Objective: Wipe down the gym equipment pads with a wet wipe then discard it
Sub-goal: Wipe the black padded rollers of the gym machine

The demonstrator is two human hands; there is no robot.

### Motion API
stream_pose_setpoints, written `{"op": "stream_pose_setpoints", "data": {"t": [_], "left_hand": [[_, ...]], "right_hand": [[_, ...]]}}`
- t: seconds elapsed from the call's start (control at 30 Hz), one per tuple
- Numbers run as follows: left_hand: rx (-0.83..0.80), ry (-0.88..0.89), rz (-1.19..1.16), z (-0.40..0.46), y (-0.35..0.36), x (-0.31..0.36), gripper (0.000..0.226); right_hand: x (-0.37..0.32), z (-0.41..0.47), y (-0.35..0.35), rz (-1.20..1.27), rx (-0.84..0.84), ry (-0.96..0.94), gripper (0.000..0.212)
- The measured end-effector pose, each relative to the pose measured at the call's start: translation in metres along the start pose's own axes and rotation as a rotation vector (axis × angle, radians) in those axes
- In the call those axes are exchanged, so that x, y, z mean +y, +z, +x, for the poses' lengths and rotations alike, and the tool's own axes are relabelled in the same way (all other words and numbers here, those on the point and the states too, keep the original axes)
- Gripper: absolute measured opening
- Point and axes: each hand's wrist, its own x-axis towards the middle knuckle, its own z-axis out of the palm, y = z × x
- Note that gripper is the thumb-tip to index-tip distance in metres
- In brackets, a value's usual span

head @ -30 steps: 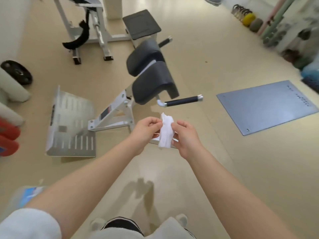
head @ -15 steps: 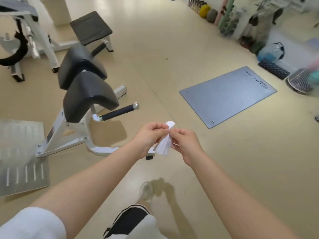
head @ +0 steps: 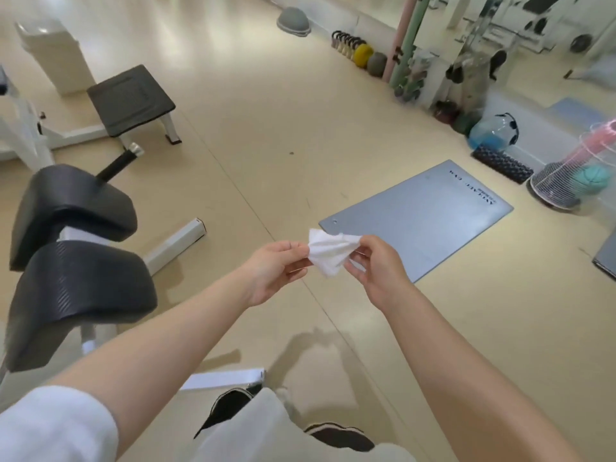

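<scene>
Head view. The left hand point(head: 275, 268) and the right hand point(head: 375, 268) are being held out over the floor at mid-frame, close together but not touching, each pinching one side of a white wet wipe point(head: 330, 251) between thumb and fingertips. The wipe is hanging crumpled and soft between them, roughly triangular, with creased folds and a point dangling below.

At left, two black pads are standing on a white square-tube frame point(head: 175, 243): the near pad point(head: 76, 298) is showing a fine ribbed, matte vinyl surface with rounded edges, and the far pad point(head: 71, 208) is looking smoother and slightly glossy. A black foam-covered handle with a metal end cap point(head: 123, 160) is projecting from behind the far pad. Beyond it, a flat dark bench seat point(head: 130, 100) is resting on white legs.

To the right of the hands, a thin grey rectangular mat point(head: 433, 211) is lying flat, its near corner passing under the wipe in the picture. The smooth beige floor point(head: 266, 145) is stretching open between pads and mat. A row of kettlebells point(head: 353, 50) is lining the far edge.
</scene>
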Motion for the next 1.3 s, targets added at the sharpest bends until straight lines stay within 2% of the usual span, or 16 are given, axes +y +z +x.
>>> {"op": "stream_pose_setpoints", "data": {"t": [0.17,0.27,0.37,0.4,0.5,0.7,0.77,0.83,0.9,0.97,1.03,1.1,1.2,1.3], "left_hand": [[0.051,-0.071,-0.002,0.06,-0.004,0.025,0.013],[0.075,-0.005,-0.275,0.1,-0.003,0.031,0.015],[0.135,0.106,-0.539,0.142,0.0,0.04,0.032],[0.162,0.147,-0.582,0.154,0.002,0.045,0.031],[0.302,0.238,-0.636,0.187,0.012,0.065,0.01],[0.769,0.306,-0.534,0.225,0.024,0.091,0.012],[0.932,0.31,-0.386,0.225,0.019,0.089,0.015],[1.076,0.253,-0.139,0.221,0.011,0.083,0.015],[1.145,0.166,-0.087,0.216,0.001,0.078,0.022],[1.138,0.094,-0.325,0.208,-0.009,0.077,0.033],[1.032,0.068,-0.636,0.199,-0.017,0.079,0.02],[0.905,0.086,-0.818,0.193,-0.021,0.079,0.005],[0.851,0.184,-0.965,0.186,-0.038,0.086,0.005],[0.932,0.26,-0.972,0.181,-0.067,0.091,0.005]], "right_hand": [[-0.032,0.08,0.007,-0.062,-0.007,-0.012,0.021],[-0.04,0.135,0.016,-0.096,-0.081,0.017,0.024],[-0.054,0.195,0.03,-0.214,-0.159,0.035,0.031],[-0.061,0.215,0.033,-0.268,-0.179,0.033,0.03],[-0.089,0.268,0.042,-0.419,-0.249,-0.01,0.019],[-0.126,0.329,0.067,-0.566,-0.461,-0.044,0.017],[-0.13,0.339,0.08,-0.597,-0.55,-0.036,0.019],[-0.129,0.344,0.095,-0.64,-0.653,0.001,0.018],[-0.124,0.344,0.112,-0.646,-0.774,0.088,0.016],[-0.119,0.336,0.129,-0.614,-0.842,0.184,0.015],[-0.112,0.334,0.145,-0.565,-0.831,0.28,0.016],[-0.107,0.339,0.153,-0.501,-0.843,0.382,0.015],[-0.103,0.342,0.175,-0.376,-0.903,0.541,0.019],[-0.099,0.338,0.202,-0.275,-0.922,0.627,0.02]]}}
